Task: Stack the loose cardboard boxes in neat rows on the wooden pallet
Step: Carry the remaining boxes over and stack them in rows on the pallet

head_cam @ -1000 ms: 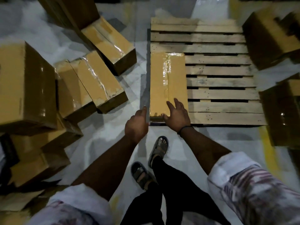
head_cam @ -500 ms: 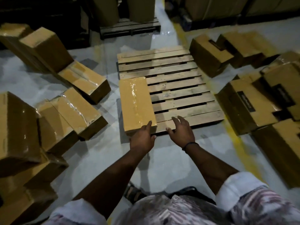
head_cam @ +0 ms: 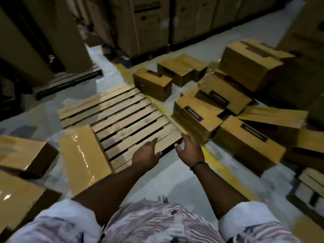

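A wooden pallet (head_cam: 121, 113) lies on the grey floor at the centre. One flat cardboard box (head_cam: 84, 158) wrapped in glossy tape rests on its near left corner. My left hand (head_cam: 146, 156) and my right hand (head_cam: 190, 148) hover side by side over the pallet's near right edge, fingers relaxed, holding nothing. Just right of the pallet lies a loose box with a black label (head_cam: 194, 118), a short way beyond my right hand. Another loose box (head_cam: 152, 83) sits at the pallet's far right corner.
Several more loose boxes (head_cam: 249, 146) are heaped to the right, and others (head_cam: 26, 153) lie at the left. A yellow floor line (head_cam: 220, 165) runs past the pallet's right side. Tall stacked cartons (head_cam: 143, 21) stand at the back, with a second pallet (head_cam: 70, 81) at far left.
My view has swung to the right and up. Both hands have left the box on the pallet and moved right along the pallet's near edge, toward the heap of boxes.
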The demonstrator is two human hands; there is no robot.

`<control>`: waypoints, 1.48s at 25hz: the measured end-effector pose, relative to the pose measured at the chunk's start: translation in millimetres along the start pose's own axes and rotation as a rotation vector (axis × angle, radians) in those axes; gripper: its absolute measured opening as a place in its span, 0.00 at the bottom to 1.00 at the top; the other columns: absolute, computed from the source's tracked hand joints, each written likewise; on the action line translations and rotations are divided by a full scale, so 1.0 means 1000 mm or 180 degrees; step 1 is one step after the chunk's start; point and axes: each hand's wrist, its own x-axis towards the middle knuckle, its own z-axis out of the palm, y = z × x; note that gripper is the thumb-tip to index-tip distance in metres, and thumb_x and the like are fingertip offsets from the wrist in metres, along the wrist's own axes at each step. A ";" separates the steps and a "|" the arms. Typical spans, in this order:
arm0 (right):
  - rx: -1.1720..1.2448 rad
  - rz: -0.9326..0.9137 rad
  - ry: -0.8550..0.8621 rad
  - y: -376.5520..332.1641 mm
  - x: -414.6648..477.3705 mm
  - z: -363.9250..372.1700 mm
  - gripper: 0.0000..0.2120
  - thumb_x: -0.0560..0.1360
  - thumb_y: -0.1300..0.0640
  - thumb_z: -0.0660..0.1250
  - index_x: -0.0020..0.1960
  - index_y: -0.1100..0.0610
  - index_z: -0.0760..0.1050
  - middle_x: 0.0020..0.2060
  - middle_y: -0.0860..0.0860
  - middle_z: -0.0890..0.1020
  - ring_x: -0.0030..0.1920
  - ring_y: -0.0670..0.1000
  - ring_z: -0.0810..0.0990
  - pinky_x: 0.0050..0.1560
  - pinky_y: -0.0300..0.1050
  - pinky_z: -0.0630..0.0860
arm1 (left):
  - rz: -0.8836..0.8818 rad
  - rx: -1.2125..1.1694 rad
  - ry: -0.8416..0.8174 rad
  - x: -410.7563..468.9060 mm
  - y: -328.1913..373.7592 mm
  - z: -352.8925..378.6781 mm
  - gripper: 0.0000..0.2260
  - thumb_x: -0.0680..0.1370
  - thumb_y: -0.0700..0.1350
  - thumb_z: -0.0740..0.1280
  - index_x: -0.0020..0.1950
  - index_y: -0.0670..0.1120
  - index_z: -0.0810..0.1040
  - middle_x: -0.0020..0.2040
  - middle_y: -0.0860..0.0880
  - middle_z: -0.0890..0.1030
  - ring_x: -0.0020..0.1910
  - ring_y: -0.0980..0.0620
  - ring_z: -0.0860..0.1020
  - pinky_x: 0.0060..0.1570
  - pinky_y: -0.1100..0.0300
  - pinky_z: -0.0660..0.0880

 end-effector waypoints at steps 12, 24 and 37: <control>-0.0105 0.0972 0.0179 0.121 0.114 -0.061 0.30 0.81 0.42 0.63 0.78 0.55 0.65 0.76 0.56 0.66 0.76 0.58 0.63 0.73 0.57 0.65 | 0.0704 -0.0308 -0.0607 0.195 0.123 0.046 0.31 0.81 0.57 0.65 0.81 0.52 0.60 0.70 0.47 0.76 0.66 0.45 0.76 0.55 0.53 0.75; 0.0117 0.1147 -0.0023 0.151 0.343 -0.087 0.28 0.80 0.47 0.66 0.76 0.55 0.67 0.71 0.56 0.70 0.70 0.61 0.68 0.68 0.60 0.70 | 0.0468 -0.0260 -0.0990 0.414 0.128 0.064 0.31 0.81 0.57 0.65 0.81 0.49 0.61 0.71 0.45 0.75 0.67 0.43 0.76 0.56 0.49 0.78; -0.0257 0.0704 -0.1329 0.310 0.557 -0.080 0.29 0.79 0.46 0.66 0.77 0.56 0.66 0.70 0.59 0.72 0.68 0.63 0.71 0.66 0.55 0.72 | -0.1187 -0.0901 -0.1022 0.563 0.200 0.171 0.28 0.80 0.58 0.66 0.78 0.52 0.66 0.69 0.47 0.77 0.65 0.45 0.77 0.55 0.55 0.74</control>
